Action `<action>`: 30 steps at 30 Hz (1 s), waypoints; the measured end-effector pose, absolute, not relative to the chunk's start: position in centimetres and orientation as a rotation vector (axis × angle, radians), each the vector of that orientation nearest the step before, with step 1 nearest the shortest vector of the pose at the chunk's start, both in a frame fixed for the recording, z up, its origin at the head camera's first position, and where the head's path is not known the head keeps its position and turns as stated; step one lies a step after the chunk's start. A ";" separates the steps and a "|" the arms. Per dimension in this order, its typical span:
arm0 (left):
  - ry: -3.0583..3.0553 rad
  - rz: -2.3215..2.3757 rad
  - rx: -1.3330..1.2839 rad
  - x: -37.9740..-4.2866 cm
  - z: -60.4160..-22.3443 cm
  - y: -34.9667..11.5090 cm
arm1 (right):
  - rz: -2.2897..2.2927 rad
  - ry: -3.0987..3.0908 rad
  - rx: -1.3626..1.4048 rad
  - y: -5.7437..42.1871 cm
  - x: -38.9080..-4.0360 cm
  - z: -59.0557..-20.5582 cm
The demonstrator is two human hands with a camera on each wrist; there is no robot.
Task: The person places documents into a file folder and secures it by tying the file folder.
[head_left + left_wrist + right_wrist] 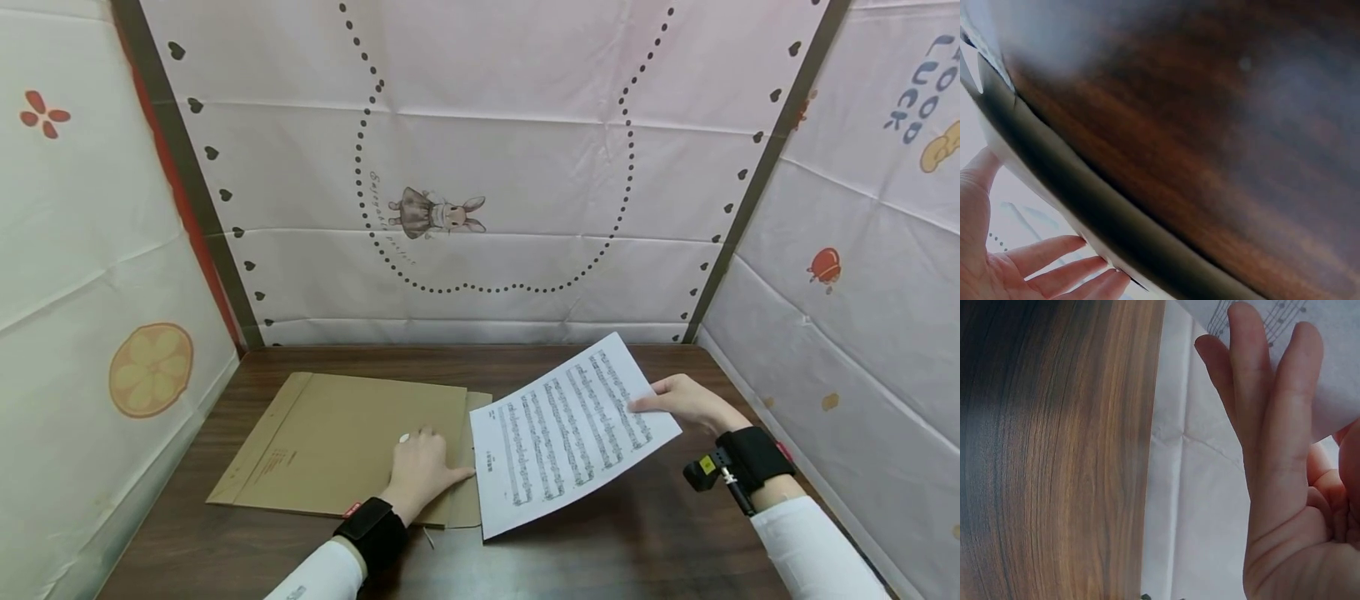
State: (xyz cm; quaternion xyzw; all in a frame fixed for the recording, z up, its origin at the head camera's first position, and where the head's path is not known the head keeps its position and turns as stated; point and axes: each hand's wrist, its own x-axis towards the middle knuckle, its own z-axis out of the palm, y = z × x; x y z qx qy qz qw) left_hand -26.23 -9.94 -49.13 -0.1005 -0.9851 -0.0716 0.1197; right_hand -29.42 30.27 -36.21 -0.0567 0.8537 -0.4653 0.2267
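A brown kraft paper document envelope (352, 442) lies on the table, with a narrower flap (463, 508) along its right side. My left hand (422, 471) rests on the envelope near that side, fingers extended and thumb pointing toward the flap. In the left wrist view, the left fingers (1060, 256) touch the envelope's surface (1104, 212), whose edge bows away from the table. My right hand (690, 402) pinches a white sheet of printed music (562, 425) by its right edge. The sheet slants above the table, its left edge over the flap. In the right wrist view, several fingers lie against the sheet (1341, 375).
The dark wooden table (585, 550) is bounded by printed white cloth (487, 167) at the back and both sides. A short thin pale strand (428, 538) lies by the envelope's near edge. Each wrist wears a black band (752, 457).
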 end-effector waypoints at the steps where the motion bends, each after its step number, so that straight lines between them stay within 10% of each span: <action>1: -2.873 -0.211 -0.296 -26.2 -49.1 -9.9 | -1.293 2.338 -0.155 30.3 -29.6 -36.3; 30: -3.061 -0.571 -0.267 -26.8 -47.0 -11.0 | -1.303 2.354 -0.190 29.4 -31.3 -41.8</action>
